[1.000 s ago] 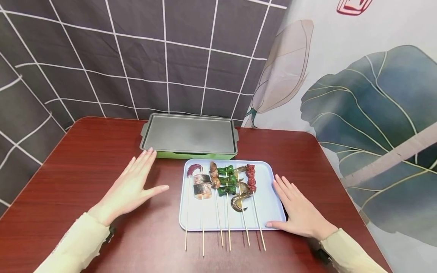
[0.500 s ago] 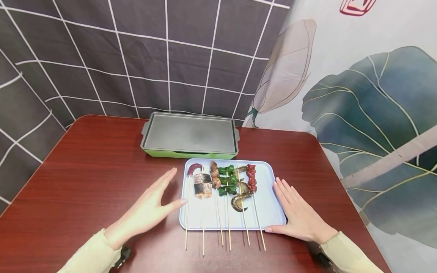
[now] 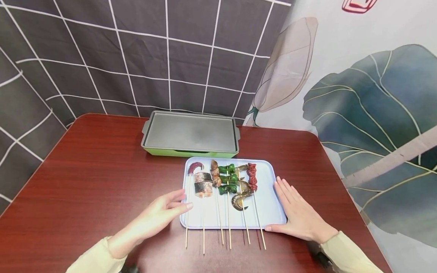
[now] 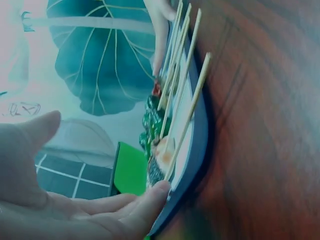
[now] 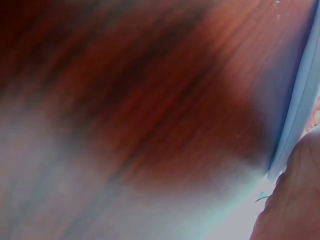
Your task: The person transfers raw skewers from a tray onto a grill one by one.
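The left hand [image 3: 156,214], thumb apart from fingers, is beside mixed-colour food skewers [image 3: 227,189], lying on a pale-blue rectangular tray [image 3: 268,199] with wooden sticks [image 3: 229,220] overhanging, probably for easy reach, while the straight-fingered right hand [image 3: 300,217] perhaps steadies the tray's right edge.

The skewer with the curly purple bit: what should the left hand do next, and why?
Maybe the left hand should pinch that skewer: the hand's thumb overlaps it in the head view, while the left wrist view shows thumb and fingers apart. The right hand at the tray's edge might steady things.
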The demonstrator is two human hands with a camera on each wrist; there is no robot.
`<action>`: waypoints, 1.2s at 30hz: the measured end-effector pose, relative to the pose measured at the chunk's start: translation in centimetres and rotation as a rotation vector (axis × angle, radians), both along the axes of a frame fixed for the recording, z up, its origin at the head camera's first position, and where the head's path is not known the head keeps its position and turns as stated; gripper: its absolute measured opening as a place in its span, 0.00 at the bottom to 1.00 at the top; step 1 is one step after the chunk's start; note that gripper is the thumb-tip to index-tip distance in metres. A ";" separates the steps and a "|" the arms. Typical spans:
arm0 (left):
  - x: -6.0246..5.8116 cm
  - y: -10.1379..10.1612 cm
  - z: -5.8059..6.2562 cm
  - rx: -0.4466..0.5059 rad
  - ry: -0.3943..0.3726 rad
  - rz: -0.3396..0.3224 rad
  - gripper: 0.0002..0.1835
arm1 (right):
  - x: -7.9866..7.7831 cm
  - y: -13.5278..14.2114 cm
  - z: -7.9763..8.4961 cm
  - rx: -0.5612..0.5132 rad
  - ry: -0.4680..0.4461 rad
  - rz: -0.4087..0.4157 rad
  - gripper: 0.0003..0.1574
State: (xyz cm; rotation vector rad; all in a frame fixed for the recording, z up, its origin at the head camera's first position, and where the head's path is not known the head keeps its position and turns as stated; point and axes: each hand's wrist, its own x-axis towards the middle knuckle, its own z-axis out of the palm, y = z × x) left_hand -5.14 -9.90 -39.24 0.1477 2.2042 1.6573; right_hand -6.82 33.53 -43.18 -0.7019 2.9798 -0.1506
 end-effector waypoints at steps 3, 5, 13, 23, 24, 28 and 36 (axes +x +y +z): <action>0.1 0.0 0.0 0.013 -0.050 0.000 0.40 | -0.1 0.0 0.0 0.000 0.007 0.006 0.81; 0.0 0.0 -0.1 0.037 -0.078 -0.007 0.41 | -0.1 -0.1 0.0 -0.002 0.008 0.006 0.81; -0.4 0.0 -0.5 0.157 -0.166 -0.065 0.43 | -0.2 -0.3 -0.1 0.000 0.015 0.001 0.83; -1.2 1.0 -1.1 0.297 -0.331 -0.035 0.38 | -0.3 -0.5 0.0 -0.016 0.044 0.020 0.82; -1.2 1.1 -1.2 0.318 -0.353 -0.028 0.37 | -0.2 -0.5 0.0 -0.015 0.041 0.019 0.82; -1.4 1.5 -1.6 0.371 -0.394 -0.009 0.34 | -0.2 -0.5 0.0 -0.021 0.034 0.016 0.83; -1.2 2.0 -2.0 0.364 -0.349 -0.014 0.27 | -0.2 -0.5 0.0 -0.040 0.028 0.004 0.83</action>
